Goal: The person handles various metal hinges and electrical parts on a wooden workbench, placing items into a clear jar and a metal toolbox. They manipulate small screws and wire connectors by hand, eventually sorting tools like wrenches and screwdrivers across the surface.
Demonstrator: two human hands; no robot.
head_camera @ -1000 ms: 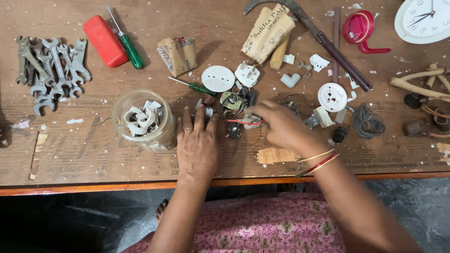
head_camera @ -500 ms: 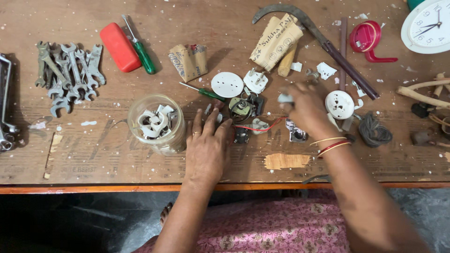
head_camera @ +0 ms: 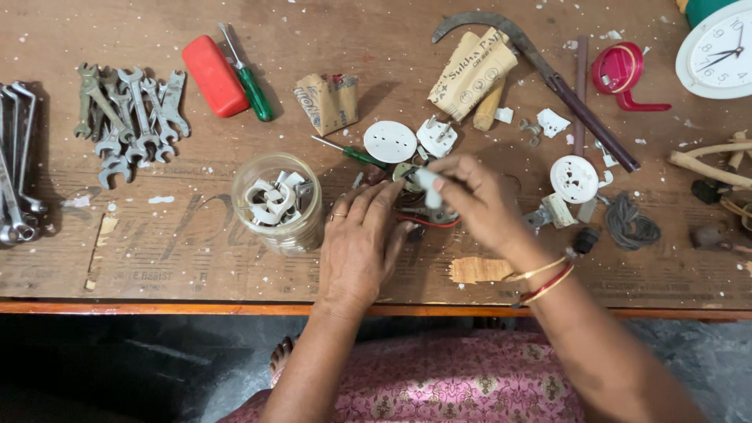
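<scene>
Left hand: your left hand point(head_camera: 362, 247) lay flat, holding nothing, near the desk's point(head_camera: 196, 270) front edge.
Right hand: your right hand point(head_camera: 474, 200) pinched a small white part point(head_camera: 428, 186).
Part: mid-desk, long axis upright, pointing toward the far edge.
Beyond: round white plug cover point(head_camera: 390, 142).

spanners point(head_camera: 129, 110) far left | red case point(head_camera: 214, 75) beside green screwdriver point(head_camera: 249, 78) | clock point(head_camera: 719, 48) top right | glass jar point(head_camera: 276, 205)

Bright even daylight, soft short shadows, sharp focus, slight blur on moving fingers
</scene>
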